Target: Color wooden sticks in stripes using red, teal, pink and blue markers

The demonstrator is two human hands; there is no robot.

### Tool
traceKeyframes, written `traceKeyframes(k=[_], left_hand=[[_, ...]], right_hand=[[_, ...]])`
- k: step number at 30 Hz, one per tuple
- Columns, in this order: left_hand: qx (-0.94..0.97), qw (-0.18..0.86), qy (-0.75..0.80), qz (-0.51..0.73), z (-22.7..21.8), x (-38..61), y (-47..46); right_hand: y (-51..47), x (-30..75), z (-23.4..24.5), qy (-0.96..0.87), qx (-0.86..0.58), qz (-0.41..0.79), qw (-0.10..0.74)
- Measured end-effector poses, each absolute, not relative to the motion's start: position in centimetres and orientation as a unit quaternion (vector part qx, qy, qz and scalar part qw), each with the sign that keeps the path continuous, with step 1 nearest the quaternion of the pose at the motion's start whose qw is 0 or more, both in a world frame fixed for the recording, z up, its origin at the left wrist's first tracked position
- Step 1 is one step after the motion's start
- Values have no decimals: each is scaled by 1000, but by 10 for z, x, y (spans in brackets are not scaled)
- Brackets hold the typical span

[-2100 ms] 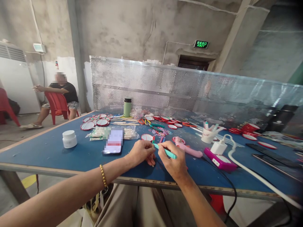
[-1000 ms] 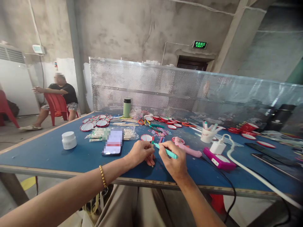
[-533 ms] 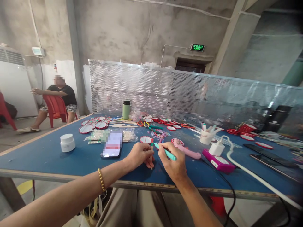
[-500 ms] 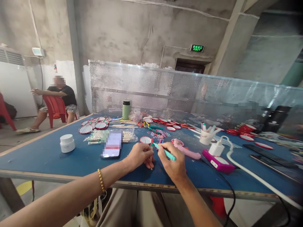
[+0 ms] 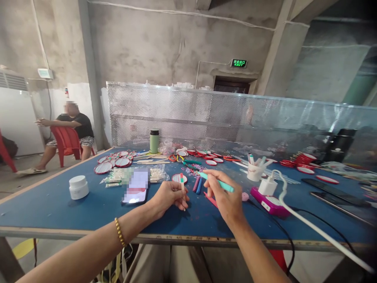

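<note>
Perhaps the stick (image 5: 182,187), held near the middle of the front edge of the blue surface (image 5: 103,212), could have smudged had our grip slid across wet ink. Our left hand (image 5: 169,197) pinched it, coloured end clear; our right hand (image 5: 226,202), further right, clasped the teal marker (image 5: 226,186) aslant, apart from the stick.

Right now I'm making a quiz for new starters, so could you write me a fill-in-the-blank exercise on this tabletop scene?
1. The left hand grips a stick painted ____ at its very top.
2. The right hand holds a turquoise marker; touching or apart, it and the stick are ____.
3. In the picture, the white jar stands to the ____ of the phone.
4. The green bottle has its cap coloured ____.

Missing words: red; apart; left; black.
</note>
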State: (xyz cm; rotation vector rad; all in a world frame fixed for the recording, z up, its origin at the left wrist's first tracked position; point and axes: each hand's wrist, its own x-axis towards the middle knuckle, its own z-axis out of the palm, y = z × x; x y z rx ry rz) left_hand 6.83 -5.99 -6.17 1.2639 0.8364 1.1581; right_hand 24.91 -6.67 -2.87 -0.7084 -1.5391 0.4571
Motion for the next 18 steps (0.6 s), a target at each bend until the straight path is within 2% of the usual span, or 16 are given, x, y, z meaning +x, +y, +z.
traceKeyframes(k=[4, 10, 18], left_hand=[[540, 572, 378, 488, -61, 70, -60], [545, 568, 390, 477, -60, 70, -61], [552, 561, 392, 476, -62, 70, -60]], right_hand=[[-51, 256, -19, -687, -311, 190, 629], [-27, 264, -13, -725, -340, 87, 592], [-17, 268, -31, -729, -360, -21, 582]])
